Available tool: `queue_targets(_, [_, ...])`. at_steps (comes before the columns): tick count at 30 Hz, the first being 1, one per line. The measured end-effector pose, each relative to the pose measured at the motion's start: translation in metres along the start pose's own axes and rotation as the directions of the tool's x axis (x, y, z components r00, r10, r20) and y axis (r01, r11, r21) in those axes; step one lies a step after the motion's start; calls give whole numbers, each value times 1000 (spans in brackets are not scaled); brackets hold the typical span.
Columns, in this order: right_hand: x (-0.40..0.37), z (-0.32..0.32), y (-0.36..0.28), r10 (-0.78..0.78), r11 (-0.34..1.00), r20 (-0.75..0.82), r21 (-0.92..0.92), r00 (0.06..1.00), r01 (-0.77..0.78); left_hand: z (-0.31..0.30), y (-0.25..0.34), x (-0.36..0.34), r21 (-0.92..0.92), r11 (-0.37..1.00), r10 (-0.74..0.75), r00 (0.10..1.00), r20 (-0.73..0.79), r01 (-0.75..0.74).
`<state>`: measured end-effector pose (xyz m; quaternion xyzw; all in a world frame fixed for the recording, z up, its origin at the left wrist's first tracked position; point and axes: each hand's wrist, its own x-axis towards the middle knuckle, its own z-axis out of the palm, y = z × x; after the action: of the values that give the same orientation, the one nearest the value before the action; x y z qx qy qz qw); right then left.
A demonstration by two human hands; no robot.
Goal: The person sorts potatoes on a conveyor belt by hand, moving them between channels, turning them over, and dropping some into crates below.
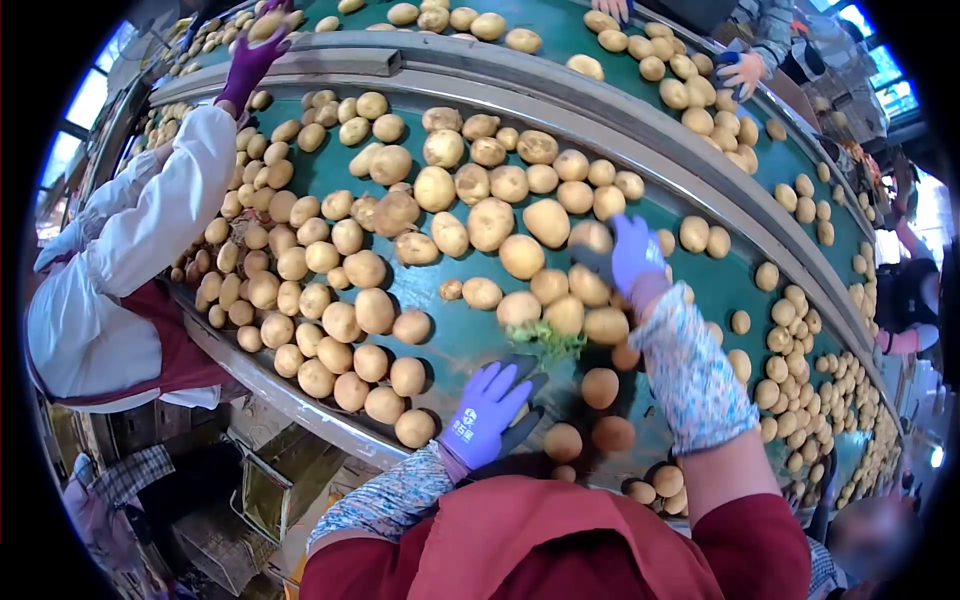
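Observation:
Many potatoes [490, 224] lie on a green conveyor belt [470, 350]. My left hand [490, 412], in a purple glove with dark fingertips, is low over the belt near its front edge. Its fingers are spread, and a bit of something pale shows beside the thumb. Just above those fingertips is a blurred green leafy sprig [546, 342], close to several potatoes. Further out and to the right, my right hand [622, 254], gloved alike, reaches down among the potatoes. Its fingers are curved over one potato [592, 237], with the thumb at its lower left side.
A metal rail [560, 90] separates this belt from a second belt [560, 45] beyond. At left a co-worker's white sleeve [185, 190] reaches across. Other gloved hands [740, 74] are over the far belt. The near metal edge [290, 400] runs along my side.

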<state>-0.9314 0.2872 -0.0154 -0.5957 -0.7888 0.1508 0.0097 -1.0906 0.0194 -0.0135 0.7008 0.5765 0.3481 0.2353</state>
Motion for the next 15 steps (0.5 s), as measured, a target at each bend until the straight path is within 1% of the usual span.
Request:
queue_targets(1, [-16,7,-9,-85,996,13,-7,996,85,-4,-7,2,12,1000,-11,1000,-24,11])
queue_targets(2, [-33,15,-22,-131,990,32,-56,991,133,-8,-15,2,22,999,-30,999,-43,31])
queue_targets(3, [-47,28,-30,-176,983,-27,-65,984,174,-14,-22,1,34,998,-48,997,-58,50])
queue_targets(4, [-58,23,-38,-226,972,62,-53,972,229,-20,-28,5,18,999,-42,996,-82,43])
queue_targets(5, [-63,11,-46,-270,960,142,-39,952,278,-28,-29,6,8,997,-80,991,-112,81])
queue_targets(7, [-55,-11,-50,-270,951,269,223,925,213,-45,-29,9,-27,989,-146,973,-177,144])
queue_targets(8, [-46,-42,-66,-223,663,420,727,880,-179,-47,-40,3,70,990,-104,974,-201,120])
queue_targets(9, [-31,-46,-52,-145,753,299,652,943,-91,-60,-47,4,103,992,-57,980,-191,78])
queue_targets(10, [-4,-26,-30,-145,231,245,950,959,-208,-73,-60,0,257,962,-65,993,-98,88])
queue_targets(11, [2,-50,-36,-268,463,19,879,963,111,-102,-64,-2,417,906,-85,996,3,76])
queue_targets(12, [23,-51,-36,-173,440,2,895,985,76,-112,-72,4,429,892,-171,985,27,143])
queue_targets(13, [41,-56,-43,-76,409,-16,911,997,46,-118,-88,0,407,910,-119,989,86,75])
queue_targets(14, [48,-50,-54,22,522,51,851,998,-55,-119,-104,-5,458,888,-91,992,91,39])
queue_targets(15, [42,-40,-74,-15,693,72,720,997,-41,-122,-113,-11,508,861,-70,992,103,8])
